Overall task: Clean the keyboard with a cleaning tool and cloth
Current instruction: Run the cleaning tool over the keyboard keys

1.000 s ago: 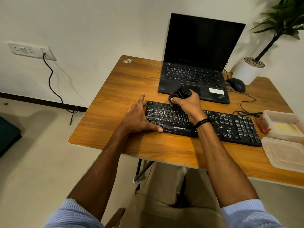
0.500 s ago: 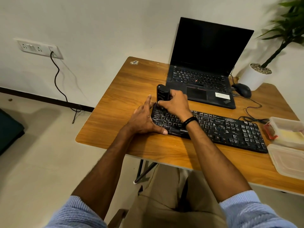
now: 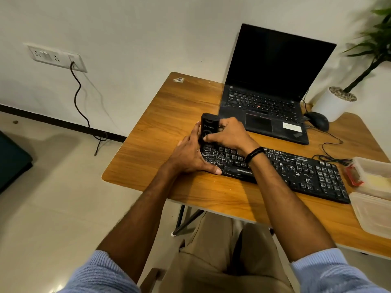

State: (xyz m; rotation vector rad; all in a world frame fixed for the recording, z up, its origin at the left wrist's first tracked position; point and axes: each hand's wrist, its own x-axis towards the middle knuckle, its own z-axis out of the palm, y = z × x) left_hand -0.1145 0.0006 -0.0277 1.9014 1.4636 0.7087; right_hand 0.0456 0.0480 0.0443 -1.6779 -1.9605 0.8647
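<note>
Found black keyboard (image 3: 296, 172) lying on wooden table (image 3: 169, 115), running from centre toward near right, keys showing pale marks. Noted black cleaning tool (image 3: 208, 125) standing upright at far-left corner of keyboard; contact of lower end with keys not determinable. Recorded right hand (image 3: 230, 134) clamped on tool, fingers curled round its right side, thumb across its front face, dark band at wrist. Recorded left hand (image 3: 188, 157) flat and unclenched at left end of keyboard, fingers straight, thumb laid along near edge, forefinger reaching up tool's left side.

Logged open laptop (image 3: 273, 85) with dark screen on far side of table, just beyond keyboard. Logged black mouse (image 3: 318, 120) right of laptop, cord trailing toward keyboard. Noted white plant pot (image 3: 334, 104) at far right, beyond mouse. Noted clear plastic box (image 3: 374, 176) at right end of keyboard, yellow and red contents of undetermined kind, and second clear container (image 3: 374, 212) on its near side. Observed wall socket (image 3: 55, 57) at far left, black cable (image 3: 80, 102) hanging from it to floor.
</note>
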